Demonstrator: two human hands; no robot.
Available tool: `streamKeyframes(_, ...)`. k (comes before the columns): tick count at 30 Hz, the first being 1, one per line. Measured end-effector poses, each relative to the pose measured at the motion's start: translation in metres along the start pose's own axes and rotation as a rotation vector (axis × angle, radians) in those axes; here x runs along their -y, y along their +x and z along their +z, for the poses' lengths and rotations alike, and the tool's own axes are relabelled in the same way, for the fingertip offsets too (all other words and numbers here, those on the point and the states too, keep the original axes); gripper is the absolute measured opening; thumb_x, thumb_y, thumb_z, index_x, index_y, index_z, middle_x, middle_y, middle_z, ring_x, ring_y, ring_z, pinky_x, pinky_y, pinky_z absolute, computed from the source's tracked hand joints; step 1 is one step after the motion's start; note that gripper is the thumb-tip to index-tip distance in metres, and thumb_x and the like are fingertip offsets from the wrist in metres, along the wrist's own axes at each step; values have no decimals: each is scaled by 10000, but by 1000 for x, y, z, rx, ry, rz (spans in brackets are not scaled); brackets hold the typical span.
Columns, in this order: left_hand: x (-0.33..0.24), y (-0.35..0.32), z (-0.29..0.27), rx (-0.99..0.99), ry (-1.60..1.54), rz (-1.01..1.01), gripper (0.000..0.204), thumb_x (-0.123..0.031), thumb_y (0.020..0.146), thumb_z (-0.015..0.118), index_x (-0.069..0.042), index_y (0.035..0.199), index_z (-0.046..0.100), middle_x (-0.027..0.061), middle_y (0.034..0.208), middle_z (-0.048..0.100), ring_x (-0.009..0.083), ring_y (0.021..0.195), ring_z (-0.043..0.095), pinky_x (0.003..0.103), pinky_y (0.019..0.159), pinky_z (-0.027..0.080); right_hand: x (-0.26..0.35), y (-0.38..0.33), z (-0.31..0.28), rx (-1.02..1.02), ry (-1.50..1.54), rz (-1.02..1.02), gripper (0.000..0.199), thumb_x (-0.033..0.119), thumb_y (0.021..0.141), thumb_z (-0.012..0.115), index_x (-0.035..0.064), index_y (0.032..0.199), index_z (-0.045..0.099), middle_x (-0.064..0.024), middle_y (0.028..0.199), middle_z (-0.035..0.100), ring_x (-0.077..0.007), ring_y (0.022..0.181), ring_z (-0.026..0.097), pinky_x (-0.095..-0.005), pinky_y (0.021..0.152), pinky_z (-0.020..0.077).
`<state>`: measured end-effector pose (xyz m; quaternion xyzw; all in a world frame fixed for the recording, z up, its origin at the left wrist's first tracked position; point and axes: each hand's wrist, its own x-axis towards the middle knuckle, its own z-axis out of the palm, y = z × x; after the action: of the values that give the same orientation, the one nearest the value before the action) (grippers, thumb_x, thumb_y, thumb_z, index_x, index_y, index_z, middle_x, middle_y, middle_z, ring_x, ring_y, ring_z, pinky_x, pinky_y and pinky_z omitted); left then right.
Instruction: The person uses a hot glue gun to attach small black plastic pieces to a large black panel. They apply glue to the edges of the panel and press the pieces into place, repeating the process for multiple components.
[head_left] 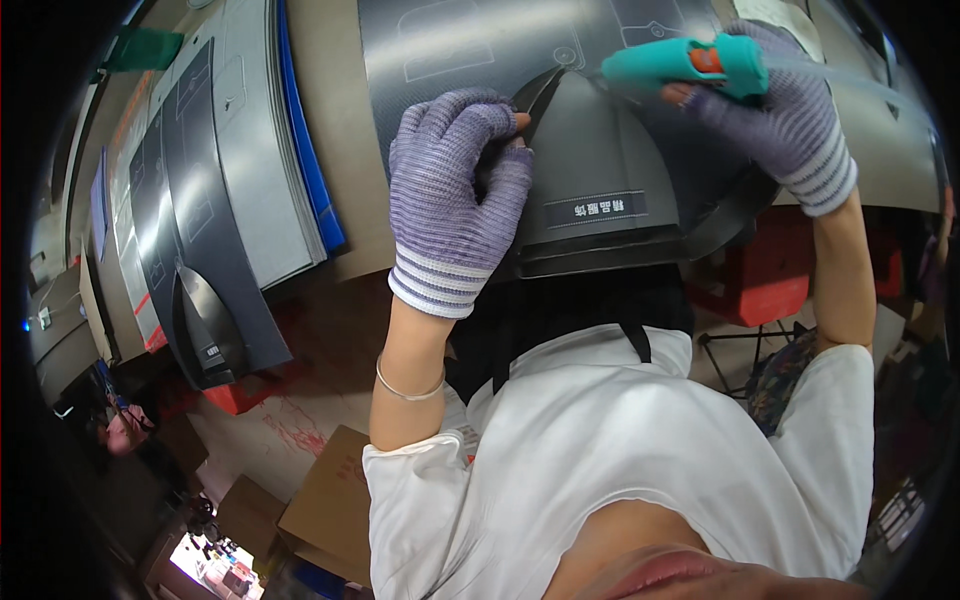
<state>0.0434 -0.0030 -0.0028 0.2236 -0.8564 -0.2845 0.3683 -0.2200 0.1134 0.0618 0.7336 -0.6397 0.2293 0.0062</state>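
A dark grey printed sheet (430,70) lies on the table in front of me, its near part bent up into a pointed grey flap (590,150) with a small label. My left hand (455,190), in a purple knitted glove with bare fingertips, is closed on the flap's dark left edge (540,95). In my right hand (790,135), gloved alike, is a teal glue gun (685,65) with an orange part. Its nozzle points left, above the flap's tip; whether it touches is blurred. A clear glue stick (865,82) trails from the gun's back.
Left of the work, a similar dark sheet with a curved flap (205,300) overhangs the table edge. Beside it lies a stack of grey sheets (260,150) with a blue sheet (320,215). Red bins (765,275) stand under the table. Cardboard boxes (325,510) are on the floor.
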Motion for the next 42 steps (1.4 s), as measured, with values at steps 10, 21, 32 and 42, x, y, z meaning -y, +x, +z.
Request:
streamKeyframes(10,2,1,1,17,11,10,173,-31,757,693,-48,929,703,97,978,679,287,915,593,385,843,466,17,15,2,-67,-115,37,333,311,727,847,59,739,630,-81,692,619,-221,717,637,-359,622,499)
streamKeyframes(21,3,0,2,-5,-8,9,168,-30,763,698,-45,930,704,86,968,680,265,872,594,366,815,478,-3,-38,-21,57,-40,45,388,266,734,860,33,982,675,-115,946,633,-304,897,603,-408,797,480)
streamKeyframes(32,1,1,1,3,-6,-13,154,-46,781,700,-45,933,715,88,940,685,262,887,608,365,849,475,-8,-23,-20,88,-66,-51,387,288,710,865,39,927,664,-110,908,625,-314,924,602,-422,831,477)
streamKeyframes(42,-2,-1,0,22,-33,-69,162,-54,790,706,-45,952,719,89,948,688,261,908,621,362,868,481,4,-46,-40,222,-27,95,399,347,712,845,41,864,639,-83,818,623,-290,905,620,-428,926,458)
